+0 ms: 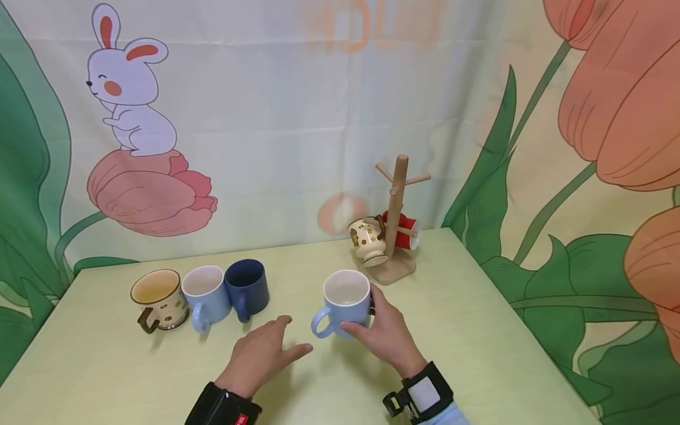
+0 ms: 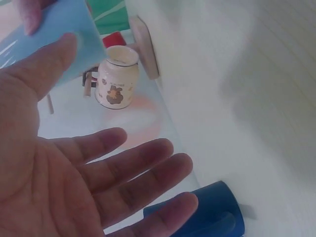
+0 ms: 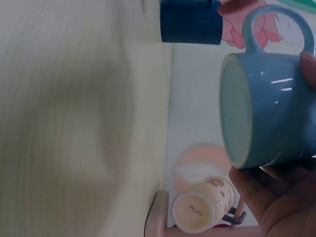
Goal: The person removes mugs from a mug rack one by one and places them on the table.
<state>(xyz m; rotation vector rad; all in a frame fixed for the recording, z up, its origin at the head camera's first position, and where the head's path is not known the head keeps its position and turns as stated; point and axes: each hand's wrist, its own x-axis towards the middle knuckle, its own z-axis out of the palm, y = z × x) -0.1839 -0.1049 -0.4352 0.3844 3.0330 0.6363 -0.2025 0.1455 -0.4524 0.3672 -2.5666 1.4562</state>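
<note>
The held mug (image 1: 345, 310) and the middle standing mug (image 1: 215, 303) are light blue with white insides; the left standing mug (image 1: 172, 308) is brown-spotted cream, the right standing mug (image 1: 257, 294) navy. The hanging cream mug (image 1: 368, 241) bears brown patterns; the tabletop (image 1: 489, 342) is pale yellow-green.

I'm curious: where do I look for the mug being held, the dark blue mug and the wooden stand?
Held light blue mug (image 1: 345, 313): head view, on its outer wall.
Dark blue mug (image 1: 256, 295): head view, on its outer wall.
Wooden stand (image 1: 396, 202): head view, on its upright post.

Tulip-print backdrop (image 1: 265, 118) behind pale table (image 1: 478, 342)
</note>
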